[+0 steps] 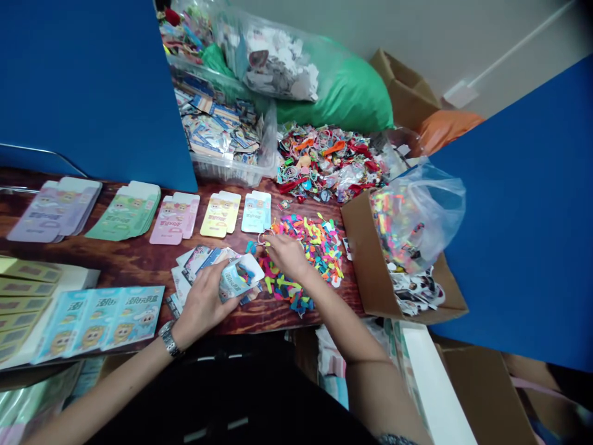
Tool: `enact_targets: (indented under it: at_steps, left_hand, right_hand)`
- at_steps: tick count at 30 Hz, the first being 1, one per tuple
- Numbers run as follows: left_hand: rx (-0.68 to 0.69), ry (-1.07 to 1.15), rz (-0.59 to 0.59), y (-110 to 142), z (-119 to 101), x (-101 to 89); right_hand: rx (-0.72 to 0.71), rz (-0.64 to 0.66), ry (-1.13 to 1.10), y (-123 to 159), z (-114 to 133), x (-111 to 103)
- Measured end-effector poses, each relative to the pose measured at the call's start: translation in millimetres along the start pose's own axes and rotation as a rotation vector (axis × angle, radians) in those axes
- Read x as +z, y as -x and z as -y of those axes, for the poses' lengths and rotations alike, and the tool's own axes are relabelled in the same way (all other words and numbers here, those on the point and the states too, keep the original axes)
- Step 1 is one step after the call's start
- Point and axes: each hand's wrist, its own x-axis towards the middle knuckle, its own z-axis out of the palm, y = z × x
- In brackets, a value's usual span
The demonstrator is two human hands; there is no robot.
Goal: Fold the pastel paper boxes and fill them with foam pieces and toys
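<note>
My left hand [204, 303] grips a small light-blue paper box [241, 275], held open end toward the right, above a loose spread of printed cards [197, 262] on the wooden table [134, 259]. My right hand [287, 254] rests palm down on a heap of small bright plastic pieces [315, 247], fingers curled and pinching at the pile's left edge; what they hold is too small to make out. A watch sits on my left wrist.
Flat box blanks lie in coloured stacks along the back: purple [55, 210], green [125, 213], pink [176, 217], yellow [221, 213], blue [256, 212]. A cardboard box with a plastic bag [407, 247] stands right. Clear bin [222, 136], hair-tie pile [328, 164], blue partitions either side.
</note>
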Motion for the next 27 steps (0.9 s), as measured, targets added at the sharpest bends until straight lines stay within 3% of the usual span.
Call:
enact_targets:
  at_steps: [3,6,10,13,17,21,27]
  left_hand:
    - [-0.003,0.017,0.005,-3,-1,0.1]
    - [-0.011,0.015,-0.015,-4,1,-1.6]
    - [-0.017,0.028,-0.023,-4,6,-1.4]
    - [-0.023,0.057,-0.01,-7,5,1.5]
    - [-0.015,0.069,-0.036,-9,2,4.2]
    - [-0.022,0.053,-0.063,-9,2,3.6]
    - [-0.034,0.062,-0.063,-12,0,0.9]
  right_hand:
    - [0.011,0.133,0.222,-18,-7,17]
    - [0.004,0.088,0.195,-22,-17,19]
    - [0.072,-0.085,0.004,-31,-48,-9]
    - [0.196,-0.05,0.032,-55,-77,-31]
    - [0.298,0.017,0.142,-93,-104,-41]
    - [0.322,0.082,0.204,-113,-108,-42]
    - [0.242,0.135,0.22,-111,-96,-55]
